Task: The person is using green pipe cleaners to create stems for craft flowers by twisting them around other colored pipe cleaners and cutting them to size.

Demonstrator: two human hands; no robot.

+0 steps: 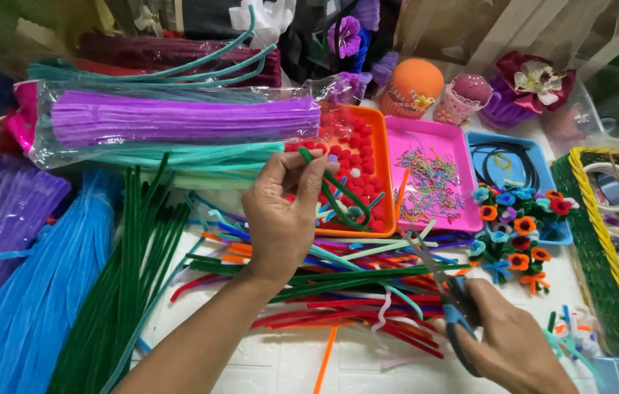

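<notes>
My left hand [284, 211] is raised over the table and pinches a bent dark green pipe cleaner [339, 190] between thumb and fingers. The pipe cleaner loops down in front of the orange tray [386, 219]. My right hand [510, 343] at the lower right grips blue-handled scissors [444, 292], blades pointing up and left over a loose heap of mixed-colour pipe cleaners [346, 284].
Bundles of dark green [134, 277], blue [40, 292] and bagged purple pipe cleaners [178, 120] lie at left. The orange tray holds red pompoms; a pink tray [462, 211] and blue tray [543, 168] sit beside it. Small pipe-cleaner flowers [517, 233] and a green basket [601, 270] are at right.
</notes>
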